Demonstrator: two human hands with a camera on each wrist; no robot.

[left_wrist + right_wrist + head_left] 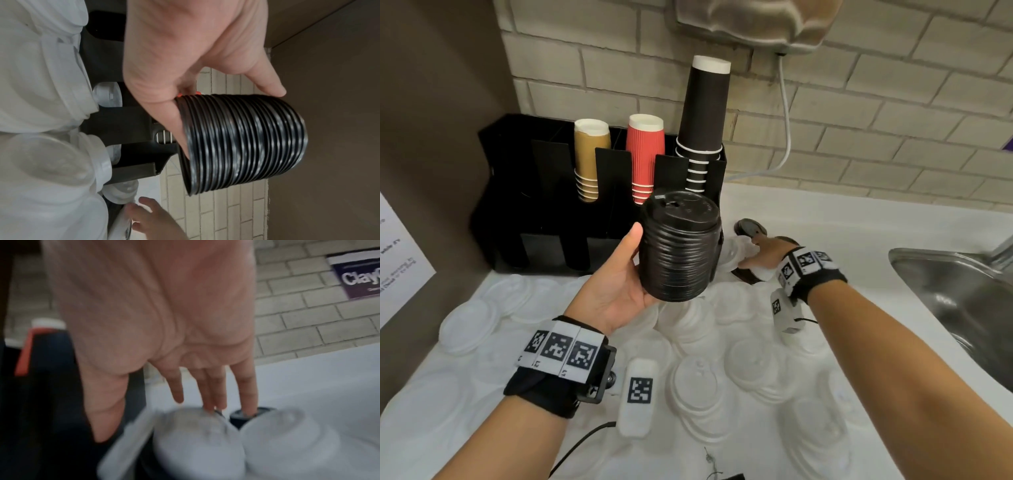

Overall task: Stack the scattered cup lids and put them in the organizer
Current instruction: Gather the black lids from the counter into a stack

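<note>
My left hand [631,270] grips a tall stack of black lids [678,246] upright in front of the black organizer [544,205]; the thumb lies on the stack's left side. In the left wrist view the ribbed stack [242,142] lies across the curled fingers [176,123]. My right hand [760,251] reaches down right of the organizer, fingers [207,386] straight. Their tips touch a single black lid [252,413] [750,226] and white lids [197,443] beside it. Many white lids [698,387] lie scattered over the white counter [859,226].
The organizer holds stacks of gold cups [589,154], red cups [645,150] and tall black cups [703,116] in its back slots. A steel sink [959,301] is at the right. A white cable [786,113] hangs down the brick wall. A brown side wall stands left.
</note>
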